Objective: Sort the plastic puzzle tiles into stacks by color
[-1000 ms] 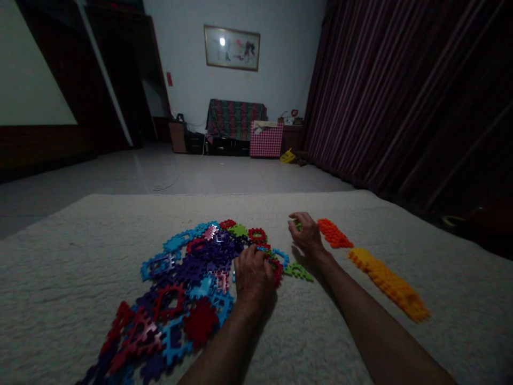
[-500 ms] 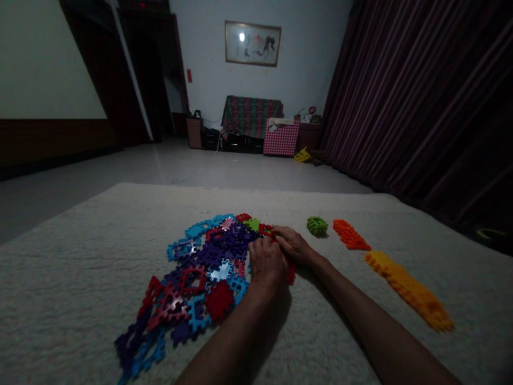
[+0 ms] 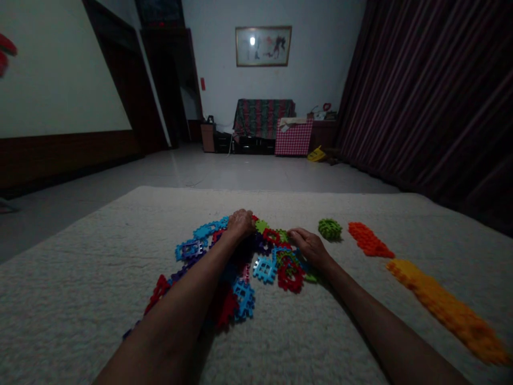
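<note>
A pile of toothed plastic interlocking pieces in purple, blue, red and green lies on a pale textured mat [image 3: 304, 331]. My left hand [image 3: 240, 222] is at the pile's far side, back up, near a light green piece [image 3: 262, 226]; its fingertips are hidden. Close to the pile's right edge, my right hand [image 3: 310, 247] has its fingers curled together beside another green piece [image 3: 282, 236]; what they hold, if anything, cannot be made out. Between my arms lie a blue square frame piece [image 3: 265, 270] and a red ring-shaped piece [image 3: 290, 277]. My left forearm covers much of the pile.
To the right are a bunch of green pieces [image 3: 330, 229], a row of orange-red pieces [image 3: 369, 239] and a long row of yellow-orange pieces [image 3: 444, 307]. Beyond the mat, a checked cloth [image 3: 293, 137] hangs by the far wall. A dark curtain [image 3: 404, 91] hangs on the right.
My hands, close together before, are now apart: the left has moved left over the pile, the right stays near its right edge. Red, green and blue pieces between them are uncovered. The view has shifted.
</note>
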Tool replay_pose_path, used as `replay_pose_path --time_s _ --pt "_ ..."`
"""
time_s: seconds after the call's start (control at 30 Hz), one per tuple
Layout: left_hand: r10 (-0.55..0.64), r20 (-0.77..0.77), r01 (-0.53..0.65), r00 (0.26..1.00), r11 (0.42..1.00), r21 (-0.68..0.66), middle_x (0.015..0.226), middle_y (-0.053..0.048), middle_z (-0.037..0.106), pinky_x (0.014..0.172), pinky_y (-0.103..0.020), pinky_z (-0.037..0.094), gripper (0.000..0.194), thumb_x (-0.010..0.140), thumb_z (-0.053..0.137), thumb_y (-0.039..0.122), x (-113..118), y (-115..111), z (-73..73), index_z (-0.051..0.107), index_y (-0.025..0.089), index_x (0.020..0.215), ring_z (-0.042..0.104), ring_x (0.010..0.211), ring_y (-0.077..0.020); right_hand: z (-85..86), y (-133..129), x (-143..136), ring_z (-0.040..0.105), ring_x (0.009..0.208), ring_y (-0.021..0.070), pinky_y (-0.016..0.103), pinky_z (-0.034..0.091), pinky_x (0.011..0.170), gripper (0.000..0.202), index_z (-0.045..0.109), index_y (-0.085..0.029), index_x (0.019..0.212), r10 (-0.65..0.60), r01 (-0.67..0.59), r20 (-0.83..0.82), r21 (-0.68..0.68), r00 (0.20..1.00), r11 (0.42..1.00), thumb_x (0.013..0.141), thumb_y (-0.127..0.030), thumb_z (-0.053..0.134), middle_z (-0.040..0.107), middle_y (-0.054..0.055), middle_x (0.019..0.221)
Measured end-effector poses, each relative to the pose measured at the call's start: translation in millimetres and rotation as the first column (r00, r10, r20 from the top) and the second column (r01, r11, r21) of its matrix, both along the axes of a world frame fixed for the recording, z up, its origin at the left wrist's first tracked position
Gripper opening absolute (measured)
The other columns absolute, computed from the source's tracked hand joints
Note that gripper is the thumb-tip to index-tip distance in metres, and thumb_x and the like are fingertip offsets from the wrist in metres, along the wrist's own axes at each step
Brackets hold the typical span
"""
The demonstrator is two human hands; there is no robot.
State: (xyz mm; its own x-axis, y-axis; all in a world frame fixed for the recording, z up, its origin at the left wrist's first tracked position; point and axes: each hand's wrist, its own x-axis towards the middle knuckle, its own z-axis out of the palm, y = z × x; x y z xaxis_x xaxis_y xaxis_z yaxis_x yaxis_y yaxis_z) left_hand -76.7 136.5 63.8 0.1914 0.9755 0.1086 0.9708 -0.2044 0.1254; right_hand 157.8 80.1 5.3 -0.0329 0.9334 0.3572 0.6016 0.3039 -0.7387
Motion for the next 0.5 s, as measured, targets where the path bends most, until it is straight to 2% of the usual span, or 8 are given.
replay_pose_path --time_s 0.1,0.23,0.4,0.5 --pt "-0.031 -0.068 0.03 0.997 0.999 -0.025 0.131 -0.013 0.067 0.098 -0.035 0.049 0.04 0.097 0.043 0.034 -3.8 12.6 -7.4 0.066 0.021 0.127 0.062 0.122 -0.0273 1.1 -1.4 -1.1 0.069 0.091 0.0236 0.035 0.051 0.085 0.038 0.074 -0.022 0.091 -0.002 0.002 0.008 0.001 1.0 1.0 0.087 -0.049 0.047 0.076 0.007 0.095" --pt "-0.049 -0.103 0.045 0.993 0.998 -0.044 0.123 -0.016 0.07 0.096 -0.034 0.05 0.04 0.099 0.04 0.036 -10.3 15.2 -10.7 0.071 0.017 0.117 0.066 0.117 -0.0272 0.6 -1.2 -1.5 0.069 0.09 0.024 0.035 0.051 0.084 0.04 0.073 -0.021 0.091 -0.016 0.016 0.011 -0.004 1.0 1.0 0.086 -0.05 0.046 0.076 0.007 0.094" --pt "-0.02 -0.131 0.022 0.991 1.0 0.009 0.117 -0.016 0.07 0.093 -0.032 0.05 0.037 0.099 0.036 0.022 -27.4 4.5 -5.2 0.067 0.014 0.118 0.067 0.112 -0.0247 -0.2 -0.9 -2.5 0.069 0.091 0.0252 0.037 0.051 0.085 0.041 0.072 -0.021 0.089 -0.014 0.014 0.027 0.008 1.0 1.0 0.086 -0.052 0.045 0.076 0.009 0.094" --pt "-0.042 -0.141 0.051 0.989 0.997 0.056 0.116 -0.014 0.068 0.092 -0.031 0.049 0.035 0.097 0.037 0.015 -41.7 -9.2 1.2 0.065 0.015 0.117 0.066 0.11 -0.0228 -0.6 -0.8 -2.4 0.069 0.089 0.0255 0.037 0.052 0.081 0.04 0.072 -0.021 0.089 -0.005 0.005 0.017 -0.004 1.0 1.0 0.087 -0.052 0.046 0.076 0.009 0.092"
